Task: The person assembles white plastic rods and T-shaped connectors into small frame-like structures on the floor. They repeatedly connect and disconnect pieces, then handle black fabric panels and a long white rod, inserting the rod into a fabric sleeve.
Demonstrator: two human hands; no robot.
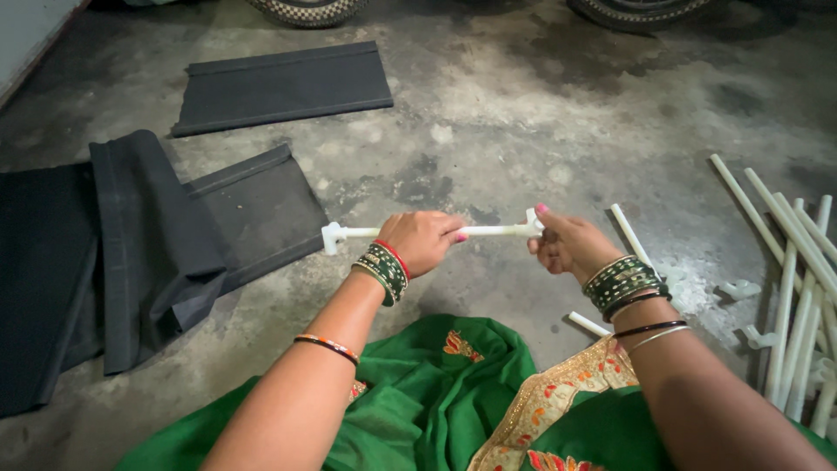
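- Grey concrete floor (pixel 523 113) fills the head view, with black cloth panels (pixel 157 235) on the left and loose white pipes (pixel 798 262) on the right.
- One white pipe (pixel 418 232) is held level above the green cloth (pixel 436 392).
- It could slip and drop if either grip loosens.
- Left hand (pixel 425 242) wraps around its middle; right hand (pixel 567 244) pinches the end fitting (pixel 532 223).

three dark fabric panels lie on the stained concrete floor (pixel 523 113): one flat panel (pixel 283 85) at the top, a second panel (pixel 261 209) below it, and a folded dark sheet (pixel 131 244) overlapping it at the left. a bundle of white tubes (pixel 798 262) lies at the right, with small white plastic connectors (pixel 739 290) beside it. two tyres (pixel 305 10) show at the top edge. green cloth with gold trim (pixel 453 392) fills the bottom.
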